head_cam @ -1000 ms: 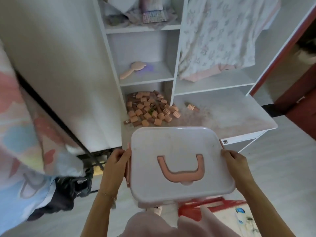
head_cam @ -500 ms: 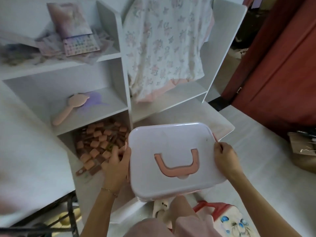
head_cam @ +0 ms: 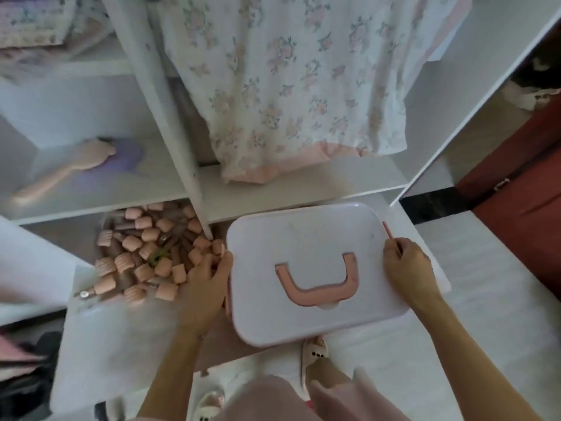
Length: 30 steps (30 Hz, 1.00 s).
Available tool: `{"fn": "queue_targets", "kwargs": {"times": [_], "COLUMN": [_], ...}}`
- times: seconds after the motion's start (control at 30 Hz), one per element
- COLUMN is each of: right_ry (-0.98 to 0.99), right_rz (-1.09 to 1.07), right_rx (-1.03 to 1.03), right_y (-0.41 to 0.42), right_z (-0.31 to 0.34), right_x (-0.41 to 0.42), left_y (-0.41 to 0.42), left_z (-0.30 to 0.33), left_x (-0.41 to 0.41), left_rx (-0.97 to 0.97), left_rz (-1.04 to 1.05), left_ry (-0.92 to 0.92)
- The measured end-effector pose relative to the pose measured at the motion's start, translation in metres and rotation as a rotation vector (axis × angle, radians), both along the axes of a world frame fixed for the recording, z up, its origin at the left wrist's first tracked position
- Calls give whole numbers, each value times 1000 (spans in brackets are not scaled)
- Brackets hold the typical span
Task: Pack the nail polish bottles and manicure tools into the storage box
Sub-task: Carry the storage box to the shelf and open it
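We grip the storage box [head_cam: 315,271] at its side latches, left hand [head_cam: 206,284] and right hand [head_cam: 409,268] | stiff, smooth plastic, likely light | lift by pink handle [head_cam: 317,282]

You've got a white rectangular plastic storage box [head_cam: 306,268], lid shut, with a salmon-pink U-shaped handle [head_cam: 318,284] and a pink latch [head_cam: 387,230] at its right edge. Heap of nail polish bottles [head_cam: 142,259] with peach-pink ribbed caps in the white shelf unit's [head_cam: 182,123] bottom left compartment. Shelf above: pale pink hairbrush [head_cam: 66,168] on a lilac patch. Hanging white cotton garment [head_cam: 291,80]: small pink floral print, pink hem. Dark red door [head_cam: 522,183] at right.
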State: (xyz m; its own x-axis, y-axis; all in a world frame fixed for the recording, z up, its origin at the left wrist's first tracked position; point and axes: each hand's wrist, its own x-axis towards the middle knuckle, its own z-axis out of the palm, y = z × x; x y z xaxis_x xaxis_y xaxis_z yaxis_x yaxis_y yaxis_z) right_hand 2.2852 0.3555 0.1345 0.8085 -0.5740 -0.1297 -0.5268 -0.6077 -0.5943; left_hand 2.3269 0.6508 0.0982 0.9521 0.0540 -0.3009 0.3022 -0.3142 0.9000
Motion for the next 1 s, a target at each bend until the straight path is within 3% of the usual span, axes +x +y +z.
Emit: {"fn": "queue_targets", "kwargs": {"times": [0.3, 0.47, 0.73, 0.9, 1.0], "right_ry": [7, -42, -213, -321, -340], "right_rz": [295, 334, 271, 213, 196], "right_rx": [-5, 8, 269, 535, 682], "right_y": [-38, -45, -57, -52, -52], "right_z": [0, -11, -29, -23, -23], "right_x": [46, 52, 58, 39, 29], "left_y": [-38, -31, -34, -37, -43], "left_z": [-1, -14, -14, -5, 0], "left_x": [-1, 0, -9, -14, -20], "left_rx": [-51, -64, -251, -214, -51], "left_rz": [255, 226, 72, 124, 221], "left_ry": [-140, -229, -309, -246, -279]}}
